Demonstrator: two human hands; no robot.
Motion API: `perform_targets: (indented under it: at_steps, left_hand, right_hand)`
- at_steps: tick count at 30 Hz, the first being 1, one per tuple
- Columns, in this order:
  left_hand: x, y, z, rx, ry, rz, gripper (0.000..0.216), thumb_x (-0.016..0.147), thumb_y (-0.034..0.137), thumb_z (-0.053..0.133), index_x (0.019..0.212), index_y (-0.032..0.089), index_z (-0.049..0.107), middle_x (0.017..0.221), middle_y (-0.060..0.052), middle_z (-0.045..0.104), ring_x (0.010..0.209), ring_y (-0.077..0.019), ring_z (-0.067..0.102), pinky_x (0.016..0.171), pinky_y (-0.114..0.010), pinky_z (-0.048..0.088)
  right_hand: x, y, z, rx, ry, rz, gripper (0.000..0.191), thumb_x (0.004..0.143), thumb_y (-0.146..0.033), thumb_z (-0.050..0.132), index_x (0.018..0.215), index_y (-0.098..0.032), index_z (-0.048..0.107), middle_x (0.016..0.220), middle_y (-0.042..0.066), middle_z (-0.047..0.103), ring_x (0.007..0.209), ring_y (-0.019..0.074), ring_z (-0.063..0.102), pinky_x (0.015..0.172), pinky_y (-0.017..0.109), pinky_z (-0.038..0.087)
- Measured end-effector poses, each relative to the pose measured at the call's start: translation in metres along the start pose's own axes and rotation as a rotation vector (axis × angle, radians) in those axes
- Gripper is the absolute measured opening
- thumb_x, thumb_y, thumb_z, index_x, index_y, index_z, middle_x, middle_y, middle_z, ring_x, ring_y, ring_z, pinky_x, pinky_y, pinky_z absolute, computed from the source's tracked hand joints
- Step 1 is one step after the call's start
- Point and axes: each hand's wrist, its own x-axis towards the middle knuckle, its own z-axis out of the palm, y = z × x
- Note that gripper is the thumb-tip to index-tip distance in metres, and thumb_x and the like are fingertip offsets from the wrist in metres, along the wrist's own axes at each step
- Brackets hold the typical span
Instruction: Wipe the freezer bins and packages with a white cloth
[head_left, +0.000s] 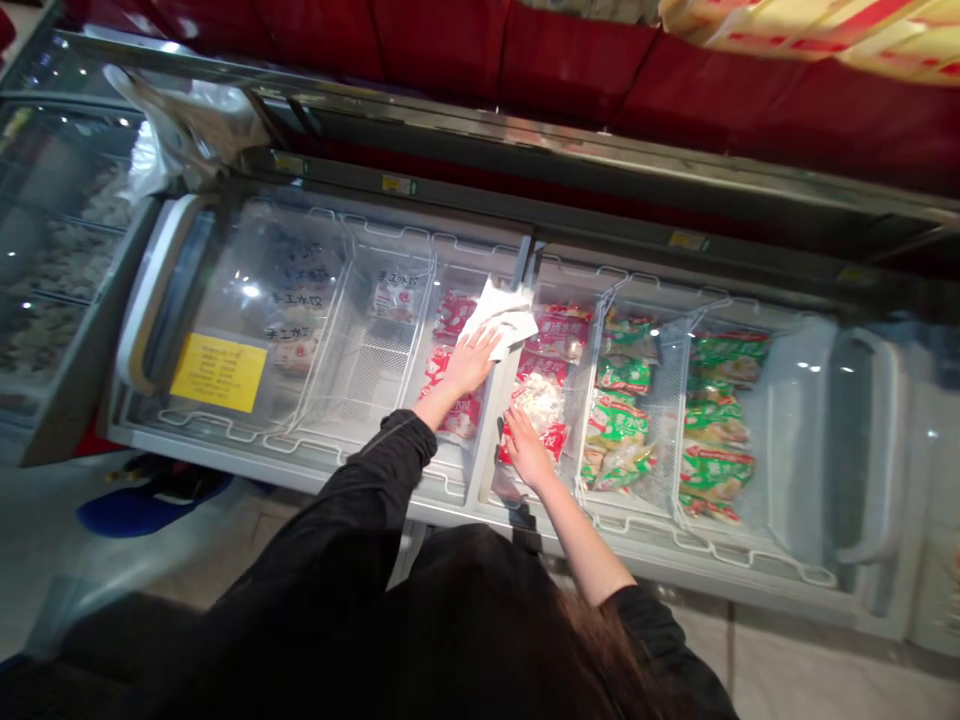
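I look down on a chest freezer [300, 470] with sliding glass lids. My left hand [469, 362] presses a white cloth [501, 318] flat against the glass lid [360, 300], near the middle where two lids meet. My right hand [529, 450] lies on the glass close to the front rim, fingers spread, beside a small dark handle [499, 432]. Under it are red and white frozen food packets [559, 335]. Both arms wear black sleeves.
Wire baskets inside hold green packets [712, 430] at the right and more red packets [454, 315] in the middle. A yellow label [217, 372] is stuck on the left lid. A second freezer [52, 250] adjoins at left. A blue object [150, 500] lies on the floor.
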Motion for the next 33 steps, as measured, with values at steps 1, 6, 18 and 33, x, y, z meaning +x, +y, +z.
perform_targets:
  at_steps: [1,6,18,33]
  left_hand:
    - [-0.032,0.005,0.008,0.001,-0.013,0.012,0.065,0.105,0.024,0.044,0.169,0.024,0.029,0.179,-0.002,0.023,0.167,-0.0193,0.014,0.137,-0.048,0.011]
    - [-0.182,0.030,0.049,0.024,-0.119,0.017,0.068,0.104,0.033,0.046,0.170,0.028,0.028,0.178,-0.001,0.024,0.167,-0.0231,0.017,0.138,-0.048,0.013]
    - [-0.293,0.067,0.110,0.188,-0.215,-0.048,0.072,0.105,0.031,0.028,0.174,0.021,0.011,0.181,0.001,0.002,0.168,-0.0181,-0.001,0.139,-0.044,0.016]
    - [-0.316,-0.071,0.043,0.280,-0.147,0.063,0.068,0.108,0.037,0.030,0.174,0.031,0.015,0.180,0.010,0.012,0.167,-0.0101,0.006,0.139,-0.037,0.014]
  right_hand:
    - [-0.007,0.001,0.003,-0.005,0.012,0.007,0.058,0.103,-0.023,0.038,0.160,-0.026,0.049,0.175,0.004,0.036,0.163,0.0227,0.030,0.133,0.046,0.034]
    - [-0.046,-0.004,0.032,0.042,0.083,0.059,0.061,0.103,-0.023,0.030,0.162,-0.016,0.045,0.173,0.009,0.039,0.163,0.0220,0.031,0.135,0.043,0.031]
    - [-0.123,-0.058,0.146,0.184,0.123,0.079,0.071,0.103,-0.034,0.015,0.171,-0.014,0.026,0.180,0.005,0.023,0.167,0.0145,0.016,0.136,0.044,0.025]
    - [-0.072,-0.143,0.202,0.119,0.183,0.137,0.068,0.105,-0.035,0.020,0.168,-0.019,0.037,0.174,0.003,0.038,0.166,0.0185,0.021,0.135,0.047,0.029]
